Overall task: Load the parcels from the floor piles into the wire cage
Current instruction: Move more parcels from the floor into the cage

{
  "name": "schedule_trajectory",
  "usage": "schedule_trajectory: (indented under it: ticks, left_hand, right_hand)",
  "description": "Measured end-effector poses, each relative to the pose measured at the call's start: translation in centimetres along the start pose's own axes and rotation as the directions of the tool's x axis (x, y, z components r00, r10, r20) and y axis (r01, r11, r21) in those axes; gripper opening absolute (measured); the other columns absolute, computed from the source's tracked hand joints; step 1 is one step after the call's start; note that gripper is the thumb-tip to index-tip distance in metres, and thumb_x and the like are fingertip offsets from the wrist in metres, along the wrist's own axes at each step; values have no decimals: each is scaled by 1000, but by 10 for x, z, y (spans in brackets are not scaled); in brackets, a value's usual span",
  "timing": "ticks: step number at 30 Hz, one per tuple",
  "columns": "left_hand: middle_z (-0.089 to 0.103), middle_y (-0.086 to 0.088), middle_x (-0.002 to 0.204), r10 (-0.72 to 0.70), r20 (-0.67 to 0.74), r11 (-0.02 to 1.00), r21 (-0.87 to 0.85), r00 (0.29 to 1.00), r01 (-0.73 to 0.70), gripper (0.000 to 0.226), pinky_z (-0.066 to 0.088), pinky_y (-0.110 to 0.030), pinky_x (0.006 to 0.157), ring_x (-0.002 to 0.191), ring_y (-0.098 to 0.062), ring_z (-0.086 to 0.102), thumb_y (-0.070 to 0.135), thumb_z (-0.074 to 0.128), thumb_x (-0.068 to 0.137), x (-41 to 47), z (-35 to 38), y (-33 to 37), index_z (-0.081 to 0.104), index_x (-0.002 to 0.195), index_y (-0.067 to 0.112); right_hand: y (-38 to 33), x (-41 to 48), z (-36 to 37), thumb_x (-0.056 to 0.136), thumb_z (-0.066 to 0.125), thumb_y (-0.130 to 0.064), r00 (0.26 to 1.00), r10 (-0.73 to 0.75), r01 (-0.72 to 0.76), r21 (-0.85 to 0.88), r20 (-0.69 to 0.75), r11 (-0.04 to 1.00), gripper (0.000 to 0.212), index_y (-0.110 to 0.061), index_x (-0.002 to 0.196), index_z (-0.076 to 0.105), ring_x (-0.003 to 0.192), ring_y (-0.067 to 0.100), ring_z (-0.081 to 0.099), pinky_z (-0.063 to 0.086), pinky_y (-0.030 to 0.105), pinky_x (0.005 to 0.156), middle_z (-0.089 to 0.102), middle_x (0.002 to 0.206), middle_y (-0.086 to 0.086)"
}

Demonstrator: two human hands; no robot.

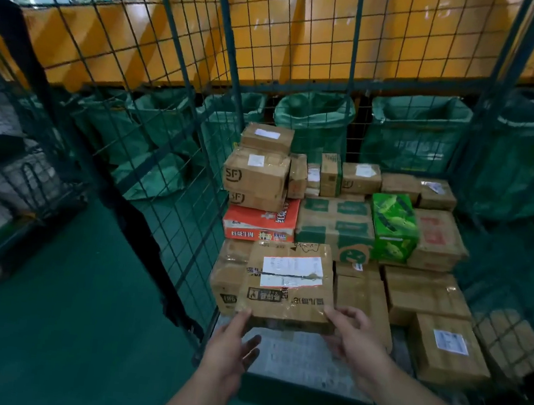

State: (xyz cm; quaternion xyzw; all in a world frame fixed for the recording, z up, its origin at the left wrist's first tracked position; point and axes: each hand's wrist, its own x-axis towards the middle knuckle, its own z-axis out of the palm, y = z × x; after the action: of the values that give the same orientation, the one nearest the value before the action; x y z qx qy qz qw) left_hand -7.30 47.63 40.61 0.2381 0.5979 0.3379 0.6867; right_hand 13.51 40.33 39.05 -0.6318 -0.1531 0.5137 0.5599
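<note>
Just now, a flat cardboard parcel [287, 282] with a white label is sitting at the open front of the wire cage [355, 47], over the near-left boxes [227, 280] stacked inside. The right hand [353, 338] is pinching its near-right corner, thumb on top and fingers underneath. The left hand [233, 339] is reaching forward with straight fingers below the near-left corner, thumb touching the edge. Both forearms are stretching in from below, the 2 hands apart. Green sacks [312, 122] are hanging behind the cage.
</note>
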Motion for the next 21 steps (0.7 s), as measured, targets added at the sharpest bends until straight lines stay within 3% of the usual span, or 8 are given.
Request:
schedule_trajectory:
  ticks: [5,8,9,12,15,17,21]
  left_hand:
    - [79,-10,91,-66,116,997,-41,991,71,40,55,-40,76,98,-30,69,36,75,87,62,34,52,69,113,7]
    - [79,-6,89,-70,211,997,-23,975,77,42,53,-35,74,85,-22,67,42,75,88,91,57,83,72,113,9]
    - [79,-5,91,-68,213,997,-8,975,72,41,54,-34,73,84,-21,67,43,74,88,107,64,93,72,114,11]
    - [80,-5,89,-74,194,997,-9,978,78,36,54,-32,69,82,-21,69,39,74,90,141,80,121,71,113,11]
    - [80,-1,88,-85,197,996,24,977,82,35,52,-35,74,91,-22,69,43,72,90,170,100,140,70,112,16]
    - [80,1,84,-81,194,996,43,978,74,34,48,-34,74,90,-21,68,45,70,91,192,117,148,70,109,17]
    - [79,-3,83,-112,137,993,52,984,105,37,50,-34,76,88,-23,67,44,73,89,234,153,167,72,108,12]
  right_hand:
    - [-36,71,50,86,79,-35,998,-26,25,-26,-49,999,33,-22,112,63,93,31,76,52,58,100,76,107,7]
    - [-59,112,81,87,79,-31,994,-54,53,-21,-91,998,31,-16,109,64,91,34,75,57,44,78,74,109,12]
    - [-66,127,91,88,79,-31,993,-60,59,-17,-97,998,30,-15,108,64,88,33,74,56,40,73,74,108,12]
    - [-79,163,107,86,80,-32,993,-46,47,8,-105,999,32,-14,108,65,90,30,73,59,43,82,74,110,10]
    - [-93,193,110,87,79,-33,993,-28,31,18,-114,999,31,-14,108,66,88,27,71,53,30,67,74,107,8]
    - [-104,218,111,87,79,-33,993,-21,23,15,-116,1000,32,-14,109,66,88,25,72,52,27,64,74,107,7]
    - [-127,276,108,91,75,-28,998,-16,19,44,-62,999,27,-14,110,63,86,21,70,52,27,68,72,105,7]
